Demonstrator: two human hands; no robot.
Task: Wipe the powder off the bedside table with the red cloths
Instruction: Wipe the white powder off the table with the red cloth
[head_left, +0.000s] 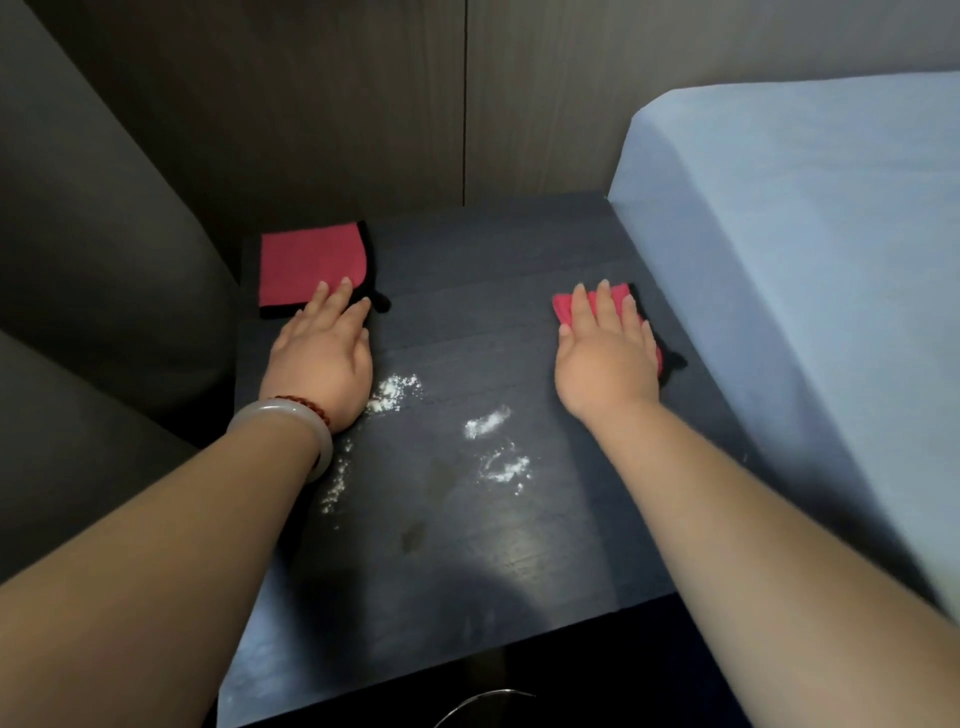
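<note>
both palms down on the bedside table (467, 545). left hand (324, 358) flat, fingers straight and close together, only the tips on the near corner of the left cloth (309, 267), which lies spread at the back left corner. right hand (605, 358) flat, fingers straight and slightly apart, pressing the bunched right cloth (563, 304) on the side by the bed (805, 260). powder (485, 421) sits in about 4 patches nearer me than both cloths, neither cloth on it. judgement: get the left palm fully onto its cloth, then drag both cloths inward and toward me, slow and even, so powder gathers instead of puffing or spilling off the left edge.
</note>
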